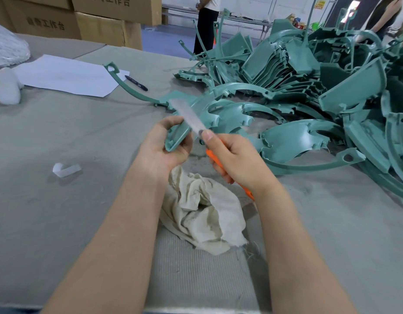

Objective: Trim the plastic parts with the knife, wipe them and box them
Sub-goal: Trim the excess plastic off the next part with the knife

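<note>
Head view gives me the left hand (166, 146) clamped around the near end of a teal plastic part (177, 134), held just above the grey table (60, 211). My right hand (232, 159) is closed on the orange-handled knife (191, 118), its blurred blade lying across that part, with a crumpled cloth (202, 211) below and the teal pile (309, 87) to the right.
</note>
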